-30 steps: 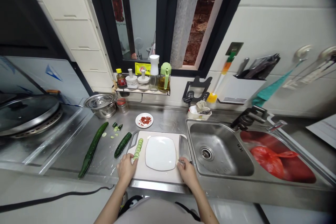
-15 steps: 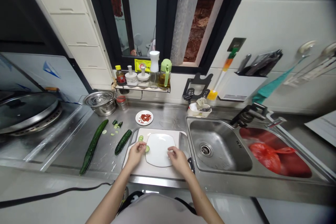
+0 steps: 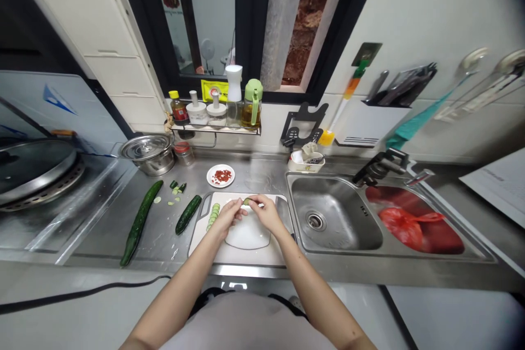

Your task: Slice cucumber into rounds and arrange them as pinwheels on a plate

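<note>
Between my two hands, above the far edge of a white plate [image 3: 247,236], is a green cucumber slice [image 3: 246,202]. My left hand [image 3: 228,218] pinches it from the left, its lower fingers curled over the plate. From the right, my right hand [image 3: 266,213] closes thumb and fingertips on the same slice. The plate rests on a pale cutting board [image 3: 217,256]. Left of the plate, a row of overlapping cucumber slices [image 3: 214,214] lies on the board. A dark knife blade [image 3: 284,209] shows along the board's right side, partly hidden by my right forearm.
A shorter cucumber piece [image 3: 188,215] and a long whole cucumber [image 3: 141,223] lie left of the board, near small offcuts [image 3: 178,188]. Behind it stands a small dish of chopped red pieces [image 3: 220,176]. A steel pot [image 3: 150,156] is back left; the sink [image 3: 336,219] borders the right.
My left hand has lifted the cucumber slice from the plate's left side toward its far edge. My right hand has moved in to meet it. The view has shifted slightly.
</note>
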`<action>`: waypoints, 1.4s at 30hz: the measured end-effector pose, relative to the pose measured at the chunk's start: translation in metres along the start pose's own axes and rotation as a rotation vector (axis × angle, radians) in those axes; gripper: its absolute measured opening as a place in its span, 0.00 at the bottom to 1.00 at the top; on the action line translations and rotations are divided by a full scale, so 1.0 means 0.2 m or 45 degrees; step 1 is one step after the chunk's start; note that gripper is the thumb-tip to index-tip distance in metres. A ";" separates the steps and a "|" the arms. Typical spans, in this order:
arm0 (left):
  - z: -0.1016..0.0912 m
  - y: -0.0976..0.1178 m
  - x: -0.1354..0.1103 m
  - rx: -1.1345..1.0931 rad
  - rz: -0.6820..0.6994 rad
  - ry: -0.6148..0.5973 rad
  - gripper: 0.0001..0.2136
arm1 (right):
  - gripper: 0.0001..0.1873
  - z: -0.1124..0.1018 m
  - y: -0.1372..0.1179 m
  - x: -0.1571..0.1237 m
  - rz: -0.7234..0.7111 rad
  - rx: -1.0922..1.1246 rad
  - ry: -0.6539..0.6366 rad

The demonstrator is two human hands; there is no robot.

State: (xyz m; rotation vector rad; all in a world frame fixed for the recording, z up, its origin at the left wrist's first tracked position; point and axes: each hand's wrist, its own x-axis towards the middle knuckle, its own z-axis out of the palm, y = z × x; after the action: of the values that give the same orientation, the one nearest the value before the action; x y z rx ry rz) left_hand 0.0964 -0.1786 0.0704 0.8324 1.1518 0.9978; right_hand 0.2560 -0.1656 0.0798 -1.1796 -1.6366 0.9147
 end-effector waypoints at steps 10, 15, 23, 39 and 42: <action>-0.01 0.05 0.02 -0.330 -0.237 0.005 0.21 | 0.09 0.01 0.00 -0.02 -0.107 -0.095 -0.064; 0.00 0.08 0.01 -0.335 -0.243 -0.029 0.22 | 0.06 -0.01 0.00 -0.02 -0.111 -0.147 -0.073; 0.02 0.07 0.00 -0.219 -0.121 0.048 0.25 | 0.06 -0.02 -0.02 -0.04 -0.054 -0.137 -0.091; 0.05 0.04 0.01 -0.078 0.291 0.086 0.26 | 0.07 0.00 0.00 -0.02 0.114 0.043 -0.112; 0.06 0.04 0.01 -0.052 0.326 0.083 0.26 | 0.07 0.00 0.00 -0.01 0.151 0.100 -0.120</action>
State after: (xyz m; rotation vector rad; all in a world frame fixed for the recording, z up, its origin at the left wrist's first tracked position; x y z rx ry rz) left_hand 0.1064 -0.1746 0.0789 0.9362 1.0937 1.2632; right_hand 0.2558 -0.1682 0.0781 -1.2054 -1.6033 1.1148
